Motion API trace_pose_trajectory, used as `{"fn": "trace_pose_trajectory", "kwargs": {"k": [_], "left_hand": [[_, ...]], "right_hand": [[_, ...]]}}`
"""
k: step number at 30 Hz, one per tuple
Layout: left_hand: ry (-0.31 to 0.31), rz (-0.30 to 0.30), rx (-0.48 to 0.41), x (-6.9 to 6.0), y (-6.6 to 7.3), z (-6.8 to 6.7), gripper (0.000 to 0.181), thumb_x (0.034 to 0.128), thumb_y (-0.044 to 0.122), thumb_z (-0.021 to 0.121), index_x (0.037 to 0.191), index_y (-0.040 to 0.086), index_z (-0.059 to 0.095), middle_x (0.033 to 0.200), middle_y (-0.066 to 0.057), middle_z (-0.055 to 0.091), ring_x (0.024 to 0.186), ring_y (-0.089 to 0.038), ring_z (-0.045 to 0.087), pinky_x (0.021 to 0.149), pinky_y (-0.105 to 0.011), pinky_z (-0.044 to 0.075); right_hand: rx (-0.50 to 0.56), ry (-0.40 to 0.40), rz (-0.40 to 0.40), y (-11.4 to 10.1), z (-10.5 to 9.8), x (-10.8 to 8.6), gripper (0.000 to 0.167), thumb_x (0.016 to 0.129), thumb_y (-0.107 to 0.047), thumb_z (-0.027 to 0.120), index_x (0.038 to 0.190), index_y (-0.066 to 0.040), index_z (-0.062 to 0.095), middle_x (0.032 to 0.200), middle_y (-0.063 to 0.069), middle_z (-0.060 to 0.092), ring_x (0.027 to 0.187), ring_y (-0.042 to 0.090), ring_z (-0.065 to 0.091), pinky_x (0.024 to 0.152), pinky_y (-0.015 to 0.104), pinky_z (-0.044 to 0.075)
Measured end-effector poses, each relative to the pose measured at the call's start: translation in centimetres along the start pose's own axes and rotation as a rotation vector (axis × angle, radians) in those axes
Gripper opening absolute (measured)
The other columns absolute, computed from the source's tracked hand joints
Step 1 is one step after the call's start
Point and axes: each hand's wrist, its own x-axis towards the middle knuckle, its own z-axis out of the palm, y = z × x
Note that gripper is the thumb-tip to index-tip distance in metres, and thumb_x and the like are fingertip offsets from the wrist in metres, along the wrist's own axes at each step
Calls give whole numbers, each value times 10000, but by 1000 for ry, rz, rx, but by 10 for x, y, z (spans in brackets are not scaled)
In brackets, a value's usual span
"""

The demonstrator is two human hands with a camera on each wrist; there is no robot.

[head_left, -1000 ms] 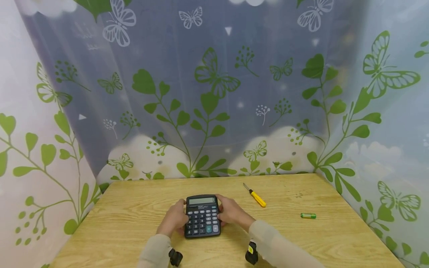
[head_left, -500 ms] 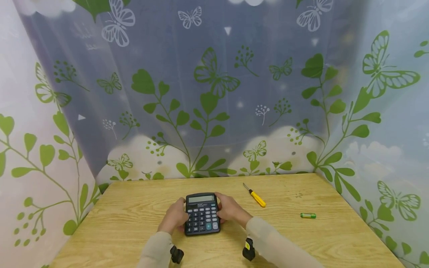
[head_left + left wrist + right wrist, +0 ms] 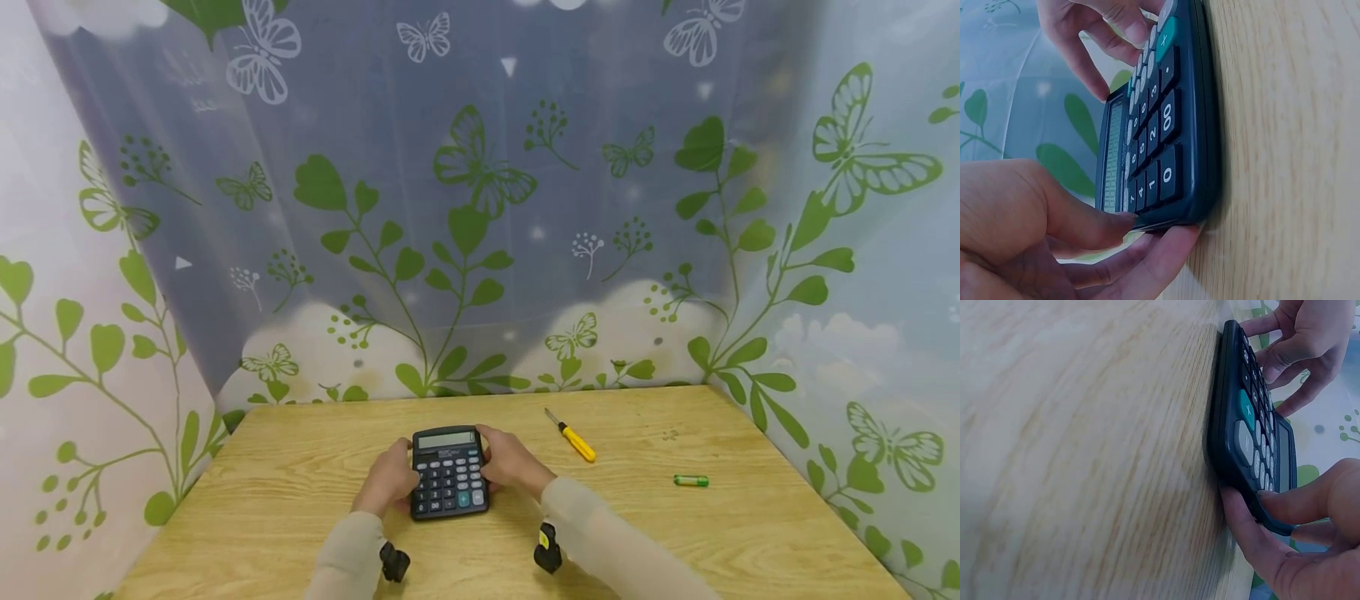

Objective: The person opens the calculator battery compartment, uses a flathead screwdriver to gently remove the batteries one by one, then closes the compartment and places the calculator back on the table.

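A black desk calculator (image 3: 451, 472) with grey, black and teal keys is held between both hands at the middle of the table. My left hand (image 3: 387, 478) grips its left edge, thumb on top beside the number keys and fingers beneath, as the left wrist view shows on the calculator (image 3: 1200, 150). On the opposite edge my right hand (image 3: 513, 461) pinches it, thumb over the face and a finger under the side, seen in the right wrist view. The display end faces away from me. Its underside is hidden.
A yellow-handled screwdriver (image 3: 576, 442) lies to the right of the calculator, its tip pointing away. Further right is a green battery (image 3: 691, 481). The wooden table (image 3: 300, 467) ends at a patterned curtain (image 3: 480, 250) behind and at both sides.
Both hands have shifted the calculator slightly away from me and a little to the left. Their grip looks the same. The screwdriver and battery have stayed put.
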Motion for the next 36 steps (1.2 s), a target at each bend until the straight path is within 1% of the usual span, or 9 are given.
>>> {"fn": "trace_pose_trajectory", "kwargs": {"k": [4, 9, 15, 18, 24, 31, 36], "left_hand": [[6, 8, 15, 3, -2, -2, 629, 867, -128, 560, 1476, -72, 414, 1365, -397, 524, 720, -280, 680, 495, -336, 602], [6, -7, 3, 5, -5, -4, 627, 874, -121, 559, 1480, -61, 414, 1401, -379, 509, 788, -290, 672, 506, -337, 606], [10, -9, 3, 8, -8, -5, 618, 888, -118, 559, 1484, -61, 407, 1333, -384, 539, 726, -283, 667, 497, -339, 604], [10, -13, 3, 9, -9, -7, 618, 895, -120, 558, 1490, -58, 404, 1333, -385, 538, 723, -284, 664, 501, -344, 606], [11, -37, 17, 10, -8, -9, 613, 915, -103, 556, 1506, -33, 409, 1385, -359, 524, 795, -298, 676, 526, -346, 613], [36, -57, 43, 13, -6, -9, 623, 922, -96, 565, 1523, -25, 415, 1413, -347, 527, 908, -335, 675, 523, -340, 610], [42, -66, 44, 18, -7, -9, 630, 922, -103, 564, 1527, -25, 409, 1435, -345, 513, 961, -357, 662, 515, -334, 606]], "right_hand": [[11, 4, 11, -2, 2, 4, 781, 864, 141, 689, 1567, -15, 386, 1022, 211, 675, 819, 231, 681, 602, 340, 629], [20, 4, 15, -3, 5, 8, 793, 869, 147, 690, 1576, -19, 374, 1001, 197, 671, 794, 219, 678, 583, 332, 624], [11, -6, 4, -4, 8, 11, 784, 879, 140, 681, 1580, -25, 371, 1052, 219, 690, 819, 221, 693, 585, 330, 624], [12, -6, 9, -5, 9, 13, 781, 887, 131, 682, 1583, -33, 369, 1059, 215, 689, 840, 219, 690, 593, 326, 624], [25, -3, 13, -8, 10, 16, 780, 890, 139, 679, 1585, -29, 365, 1053, 218, 674, 848, 230, 680, 604, 341, 628], [26, 9, 17, -9, 9, 20, 774, 881, 144, 684, 1574, -34, 387, 1056, 213, 671, 885, 239, 676, 635, 363, 640], [30, 15, 6, -7, 10, 24, 779, 872, 155, 686, 1569, -29, 393, 1020, 203, 666, 855, 239, 683, 608, 349, 637]]}}
